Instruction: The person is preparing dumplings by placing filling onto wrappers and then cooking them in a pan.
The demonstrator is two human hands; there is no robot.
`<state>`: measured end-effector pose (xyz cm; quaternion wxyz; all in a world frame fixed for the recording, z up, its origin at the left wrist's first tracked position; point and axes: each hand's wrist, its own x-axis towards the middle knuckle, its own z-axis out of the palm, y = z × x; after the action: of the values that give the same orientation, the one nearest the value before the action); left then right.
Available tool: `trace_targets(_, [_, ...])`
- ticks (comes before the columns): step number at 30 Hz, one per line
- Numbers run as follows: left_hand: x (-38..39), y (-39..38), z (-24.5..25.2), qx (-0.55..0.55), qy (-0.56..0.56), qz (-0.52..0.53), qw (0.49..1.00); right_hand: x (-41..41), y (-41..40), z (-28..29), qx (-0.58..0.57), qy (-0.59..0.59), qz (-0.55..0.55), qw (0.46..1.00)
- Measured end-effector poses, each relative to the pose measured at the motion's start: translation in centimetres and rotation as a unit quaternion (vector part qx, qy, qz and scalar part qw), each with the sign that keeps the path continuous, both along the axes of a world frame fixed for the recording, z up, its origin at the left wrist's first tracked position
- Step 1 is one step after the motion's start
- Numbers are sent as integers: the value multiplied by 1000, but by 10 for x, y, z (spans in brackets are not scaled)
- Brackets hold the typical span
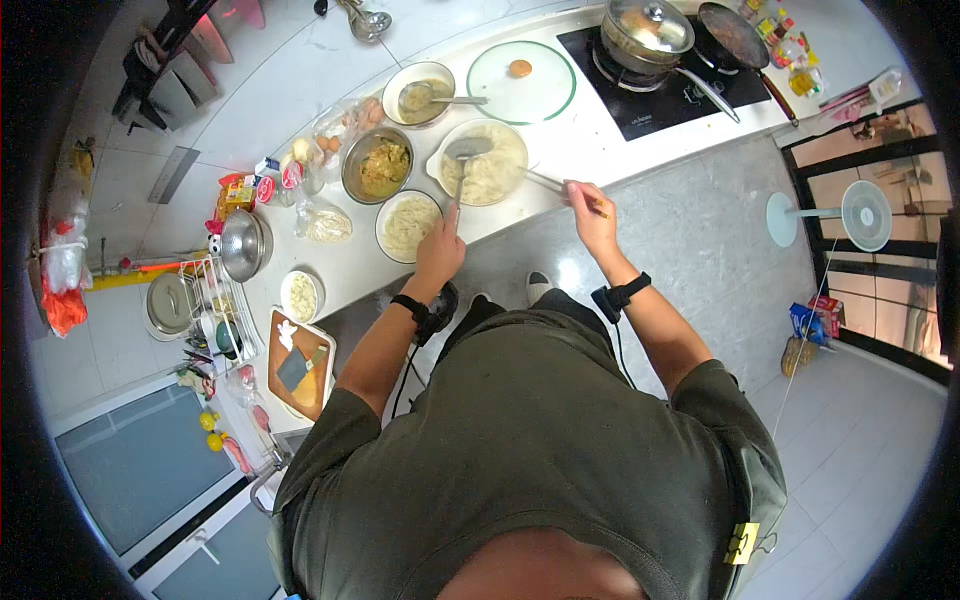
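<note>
My left hand (441,251) grips the handle of a metal cooking utensil (469,148), whose broad oval head rests in a large white bowl (480,196) of pale noodles (499,166). Chopsticks (551,181) are held in my right hand (597,217), right of that bowl, their tips near its rim. Just beyond my left fingers stands a smaller white bowl of noodles (407,225). Behind it is a steel bowl (346,174) of yellowish cooked food (386,171). Farther back, a white bowl (390,90) contains brownish liquid and a metal ladle (459,100).
A glass lid (499,82) lies beside the black hob (615,120), which carries a lidded pot (637,56) and a frying pan (731,34). To the left are a steel colander (241,244), a bowl of chopped food (302,296) and a cleaver (292,367) on a tray (279,337).
</note>
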<state>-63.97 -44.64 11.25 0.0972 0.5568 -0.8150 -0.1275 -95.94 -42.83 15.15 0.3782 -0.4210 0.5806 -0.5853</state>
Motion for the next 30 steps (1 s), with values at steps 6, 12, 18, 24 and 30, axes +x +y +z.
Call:
trace_targets(6, [16, 3, -29, 171, 109, -12, 979, 38, 10, 17, 0, 77, -2, 997])
trace_targets(12, [53, 7, -25, 175, 215, 22, 961, 84, 9, 21, 9, 51, -17, 999])
trace_targets(18, [171, -60, -81, 52, 341, 266, 900, 113, 28, 30, -8, 72, -39, 997])
trace_targets(24, [235, -170, -121, 229, 531, 385, 720, 128, 71, 45, 18, 97, -75, 992])
trace_targets(30, [225, -183, -103, 258, 565, 383, 684, 129, 119, 53, 29, 105, -135, 985])
